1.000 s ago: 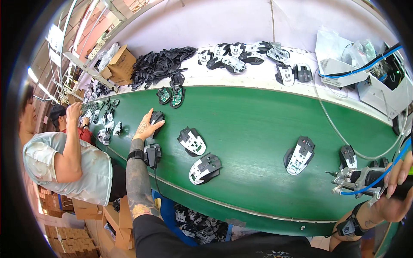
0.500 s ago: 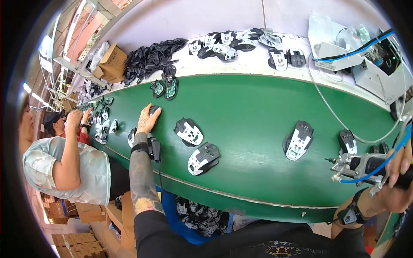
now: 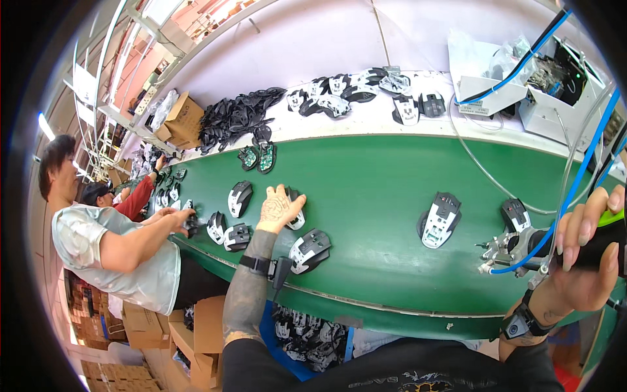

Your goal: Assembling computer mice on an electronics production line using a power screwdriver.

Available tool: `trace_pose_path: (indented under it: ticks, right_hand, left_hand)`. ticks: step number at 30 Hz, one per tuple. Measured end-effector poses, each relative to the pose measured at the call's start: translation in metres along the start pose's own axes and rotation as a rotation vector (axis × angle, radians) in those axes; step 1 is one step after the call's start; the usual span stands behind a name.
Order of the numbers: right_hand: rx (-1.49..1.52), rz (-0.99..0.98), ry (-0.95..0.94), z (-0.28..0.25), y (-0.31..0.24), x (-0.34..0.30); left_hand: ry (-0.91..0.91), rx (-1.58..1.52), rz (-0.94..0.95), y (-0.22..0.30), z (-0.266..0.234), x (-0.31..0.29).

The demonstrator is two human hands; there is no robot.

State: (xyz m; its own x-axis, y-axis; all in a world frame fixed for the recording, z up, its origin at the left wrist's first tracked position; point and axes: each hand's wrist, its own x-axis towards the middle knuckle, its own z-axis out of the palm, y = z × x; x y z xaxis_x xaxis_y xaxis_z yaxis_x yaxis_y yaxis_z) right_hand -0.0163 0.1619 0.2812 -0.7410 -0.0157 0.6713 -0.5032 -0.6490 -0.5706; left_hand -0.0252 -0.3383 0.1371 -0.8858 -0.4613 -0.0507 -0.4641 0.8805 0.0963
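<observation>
My left hand (image 3: 279, 210) has moved rightward, fingers bent over a mouse shell (image 3: 297, 222), grip unclear; my right hand (image 3: 578, 287), lower right, clasps a black tool (image 3: 593, 248), well apart from that shell.

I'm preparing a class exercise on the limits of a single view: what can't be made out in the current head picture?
All in the head view:
Mouse shell: partly hidden beneath the left hand.
Black tool: partly covered by the right hand.
Dark piece at the co-worker's hands: blurred, details unclear.
Parts under the table: lower ones hidden behind the dark shirt.
</observation>
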Motion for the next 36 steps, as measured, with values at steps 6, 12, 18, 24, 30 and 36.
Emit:
trace_pose_path:
  ticks: [6,12,18,24,30,36]
  right_hand:
    - [-0.082,-0.02,-0.006,0.002,0.003,-0.003]
    - [-0.212,0.071,-0.191,-0.001,-0.003,-0.001]
    - [-0.208,-0.019,0.07,0.007,0.012,-0.005]
    - [-0.141,-0.008,-0.216,-0.009,0.005,0.006]
    - [-0.281,0.035,0.081,0.009,0.008,-0.009]
    - [-0.336,-0.025,0.073,0.007,-0.001,-0.013]
  left_hand:
    - [0.281,-0.056,0.123,-0.061,-0.019,0.112]
    - [0.147,-0.084,0.076,-0.072,-0.012,0.178]
    - [0.199,-0.006,0.094,-0.052,0.019,0.163]
    - [0.267,-0.063,0.335,-0.047,0.029,0.114]
    - [0.083,-0.105,0.24,-0.04,0.015,0.107]
    - [-0.179,-1.012,0.209,0.029,0.017,0.073]
